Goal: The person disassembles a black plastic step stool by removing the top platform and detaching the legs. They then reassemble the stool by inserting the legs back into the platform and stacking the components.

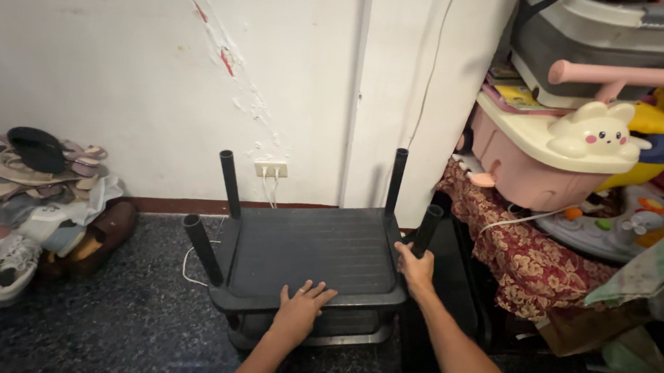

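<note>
A black plastic shelf rack [308, 258] is seen standing on the dark speckled floor [109, 319], close to the white wall's foot. Its ribbed top tier is level, and four black tubular posts rise from its corners, the two front posts splayed outward. Lower tiers are partly visible beneath.

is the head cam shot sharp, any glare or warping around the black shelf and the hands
Head view: mostly sharp, even indoor light, no strong glare. The black shelf rack is dark, so detail under its top tier is lost. The left hand lies flat on it; the right hand grips a corner post. Wide-angle bending shows at the edges, and the shoe pile looks slightly soft.
</note>
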